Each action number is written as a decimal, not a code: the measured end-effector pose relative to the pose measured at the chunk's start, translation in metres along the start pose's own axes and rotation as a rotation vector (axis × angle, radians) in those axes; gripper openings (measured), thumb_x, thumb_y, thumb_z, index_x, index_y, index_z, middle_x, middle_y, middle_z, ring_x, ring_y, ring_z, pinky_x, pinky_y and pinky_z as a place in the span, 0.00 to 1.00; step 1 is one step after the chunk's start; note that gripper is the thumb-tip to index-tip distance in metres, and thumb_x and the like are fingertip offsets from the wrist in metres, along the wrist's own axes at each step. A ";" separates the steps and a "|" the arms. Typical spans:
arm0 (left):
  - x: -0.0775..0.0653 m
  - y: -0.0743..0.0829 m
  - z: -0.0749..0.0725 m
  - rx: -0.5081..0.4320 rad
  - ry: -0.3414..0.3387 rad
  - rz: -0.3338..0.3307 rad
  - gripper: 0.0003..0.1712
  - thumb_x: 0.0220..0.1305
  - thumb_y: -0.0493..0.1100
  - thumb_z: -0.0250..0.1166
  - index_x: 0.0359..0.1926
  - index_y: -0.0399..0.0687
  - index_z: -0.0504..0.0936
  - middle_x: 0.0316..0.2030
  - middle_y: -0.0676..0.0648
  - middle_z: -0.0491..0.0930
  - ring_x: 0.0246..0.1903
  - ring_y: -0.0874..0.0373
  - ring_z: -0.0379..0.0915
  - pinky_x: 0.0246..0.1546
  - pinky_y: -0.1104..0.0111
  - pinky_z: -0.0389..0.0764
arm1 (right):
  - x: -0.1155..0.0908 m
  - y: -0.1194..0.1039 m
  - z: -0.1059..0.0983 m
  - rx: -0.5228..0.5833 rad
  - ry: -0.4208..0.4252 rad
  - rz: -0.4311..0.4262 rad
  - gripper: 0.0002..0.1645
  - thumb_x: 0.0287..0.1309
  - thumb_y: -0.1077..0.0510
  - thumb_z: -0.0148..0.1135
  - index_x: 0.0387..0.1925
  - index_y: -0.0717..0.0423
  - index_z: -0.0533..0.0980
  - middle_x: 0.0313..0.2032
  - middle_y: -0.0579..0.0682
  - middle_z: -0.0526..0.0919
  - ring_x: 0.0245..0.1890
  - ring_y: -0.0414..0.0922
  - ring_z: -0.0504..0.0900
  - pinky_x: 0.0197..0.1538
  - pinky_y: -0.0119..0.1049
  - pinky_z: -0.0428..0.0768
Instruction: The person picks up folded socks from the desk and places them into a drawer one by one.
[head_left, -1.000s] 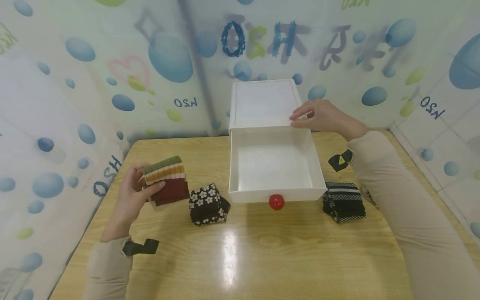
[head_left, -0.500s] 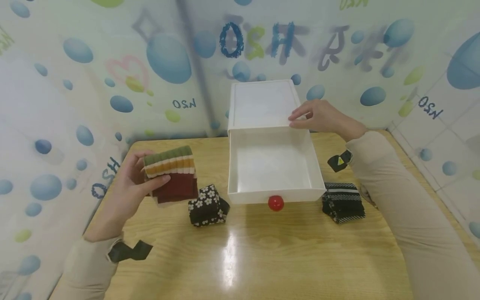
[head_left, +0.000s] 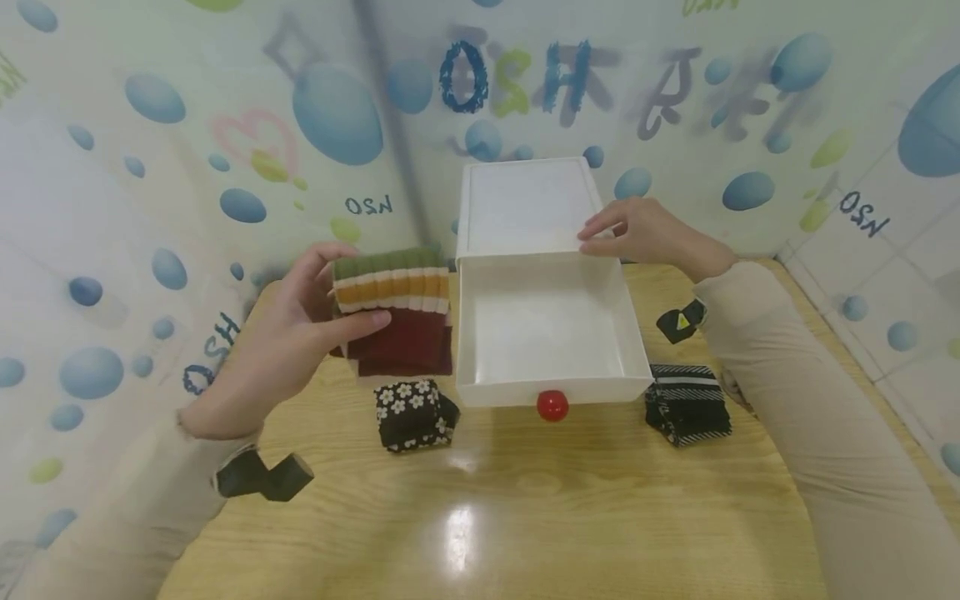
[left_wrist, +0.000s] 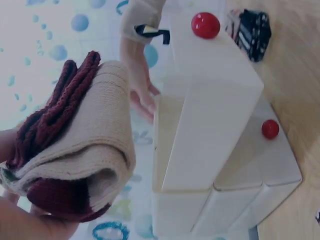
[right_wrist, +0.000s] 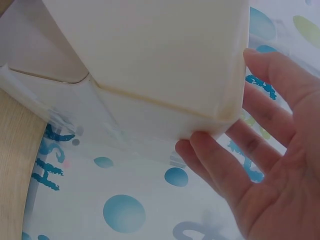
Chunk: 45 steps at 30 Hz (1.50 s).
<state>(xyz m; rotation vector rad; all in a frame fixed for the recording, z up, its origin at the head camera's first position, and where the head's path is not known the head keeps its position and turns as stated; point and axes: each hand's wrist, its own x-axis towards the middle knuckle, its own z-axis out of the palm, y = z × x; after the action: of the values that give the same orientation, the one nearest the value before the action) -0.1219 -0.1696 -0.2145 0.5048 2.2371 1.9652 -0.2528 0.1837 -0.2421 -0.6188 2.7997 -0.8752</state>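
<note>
My left hand (head_left: 288, 346) holds a pair of folded socks (head_left: 397, 337) in front, thumb on the near side and fingers behind. The socks are maroon with green, mustard and cream ribbed bands; the left wrist view shows their cream and maroon folds (left_wrist: 102, 112). They hang just left of a pulled-out white drawer (head_left: 555, 389) with a red knob (head_left: 552, 406). My right hand (head_left: 648, 233) touches the right edge of the white drawer cabinet (head_left: 528, 204), above the drawer. In the right wrist view its fingers (right_wrist: 220, 160) lie loosely against the cabinet's corner.
Black flower-patterned folded socks (head_left: 408, 415) lie on the wooden table (head_left: 540, 517), left of the drawer's front. Black-and-white striped folded socks (head_left: 686, 404) lie to its right. A lower drawer's red knob (left_wrist: 270, 129) shows in the left wrist view. A patterned wall covering (head_left: 337, 117) stands behind.
My left hand has carried the maroon striped socks up and to the right, closer to the drawer. The right hand keeps its place on the cabinet.
</note>
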 end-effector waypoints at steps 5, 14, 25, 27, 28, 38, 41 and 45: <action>0.017 0.003 0.018 -0.104 -0.040 -0.046 0.24 0.54 0.25 0.57 0.47 0.52 0.64 0.45 0.42 0.67 0.41 0.51 0.73 0.31 0.58 0.79 | -0.001 -0.001 0.000 0.000 0.004 -0.004 0.21 0.54 0.51 0.59 0.46 0.61 0.76 0.52 0.60 0.71 0.51 0.59 0.68 0.50 0.50 0.70; 0.041 -0.006 0.046 -0.197 -0.034 -0.164 0.26 0.53 0.24 0.56 0.48 0.51 0.63 0.50 0.44 0.64 0.41 0.48 0.73 0.34 0.52 0.77 | 0.000 0.001 0.000 -0.004 0.002 -0.004 0.22 0.54 0.51 0.59 0.46 0.61 0.76 0.52 0.59 0.71 0.51 0.59 0.68 0.50 0.50 0.70; 0.070 -0.002 0.078 -0.066 -0.052 -0.256 0.32 0.52 0.29 0.61 0.56 0.49 0.59 0.50 0.41 0.64 0.41 0.42 0.73 0.29 0.54 0.79 | 0.000 0.002 0.001 -0.008 0.015 -0.031 0.21 0.53 0.51 0.60 0.45 0.60 0.77 0.51 0.59 0.72 0.50 0.58 0.69 0.50 0.50 0.70; 0.074 -0.002 0.082 -0.030 -0.089 -0.277 0.32 0.53 0.30 0.62 0.56 0.50 0.60 0.50 0.41 0.65 0.41 0.43 0.73 0.29 0.55 0.79 | 0.000 0.002 0.001 -0.009 0.010 -0.027 0.21 0.53 0.51 0.59 0.45 0.60 0.77 0.52 0.59 0.72 0.50 0.59 0.69 0.50 0.50 0.70; 0.077 -0.002 0.084 -0.015 -0.108 -0.287 0.32 0.53 0.31 0.62 0.56 0.50 0.60 0.49 0.41 0.65 0.41 0.44 0.73 0.30 0.56 0.79 | 0.000 0.002 0.001 -0.011 0.008 -0.026 0.21 0.53 0.51 0.59 0.45 0.60 0.77 0.52 0.59 0.72 0.50 0.59 0.69 0.50 0.50 0.70; 0.100 -0.003 0.102 0.125 -0.201 -0.285 0.28 0.52 0.30 0.62 0.53 0.47 0.64 0.48 0.40 0.68 0.42 0.47 0.72 0.36 0.60 0.77 | 0.002 0.004 0.001 -0.029 0.012 -0.038 0.19 0.54 0.53 0.59 0.45 0.59 0.77 0.51 0.59 0.72 0.49 0.58 0.70 0.51 0.49 0.70; 0.106 -0.002 0.104 0.155 -0.229 -0.284 0.26 0.52 0.29 0.62 0.52 0.45 0.64 0.47 0.40 0.68 0.42 0.47 0.71 0.38 0.59 0.76 | 0.003 0.006 0.001 -0.043 0.013 -0.045 0.18 0.55 0.54 0.58 0.44 0.59 0.78 0.51 0.59 0.73 0.49 0.58 0.71 0.49 0.49 0.71; 0.114 -0.006 0.108 0.148 -0.246 -0.316 0.25 0.52 0.28 0.61 0.51 0.44 0.63 0.47 0.39 0.69 0.42 0.48 0.71 0.38 0.60 0.75 | 0.003 0.007 0.001 -0.050 0.017 -0.050 0.18 0.54 0.53 0.58 0.44 0.59 0.78 0.50 0.59 0.73 0.49 0.57 0.71 0.49 0.49 0.71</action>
<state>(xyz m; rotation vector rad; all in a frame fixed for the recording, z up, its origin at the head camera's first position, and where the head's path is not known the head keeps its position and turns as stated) -0.1966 -0.0312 -0.2225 0.3586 2.1606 1.5073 -0.2583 0.1873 -0.2470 -0.6949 2.8406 -0.8252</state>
